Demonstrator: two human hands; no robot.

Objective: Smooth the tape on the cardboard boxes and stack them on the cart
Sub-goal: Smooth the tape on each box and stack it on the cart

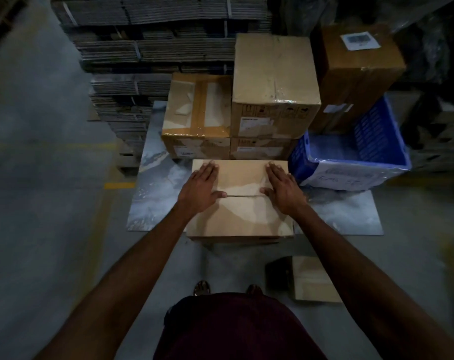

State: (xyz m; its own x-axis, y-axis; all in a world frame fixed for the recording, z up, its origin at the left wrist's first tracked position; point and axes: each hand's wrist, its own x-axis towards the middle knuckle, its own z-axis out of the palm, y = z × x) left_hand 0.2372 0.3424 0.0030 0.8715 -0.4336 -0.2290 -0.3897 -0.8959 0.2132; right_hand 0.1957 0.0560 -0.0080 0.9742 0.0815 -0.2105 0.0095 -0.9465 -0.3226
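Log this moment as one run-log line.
left hand: flat on near box top | right hand: flat on same top | flap seam: visible between thumbs | stacking: not yet

Two bare forearms, no sleeves reaching the wrists, end in a ringless left hand (198, 189) and right hand (283, 189). Well behind the fingers, a dark maroon garment (236, 331) and apparently patterned open sandals (202, 287).

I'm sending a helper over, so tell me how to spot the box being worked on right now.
Find the grey platform cart loaded with stacked cartons and a blue plastic crate. At its near edge sits a pale cardboard box. Unlike its neighbours, its centre seam shows as a dark slit, and the left hand and right hand press flat on its top.
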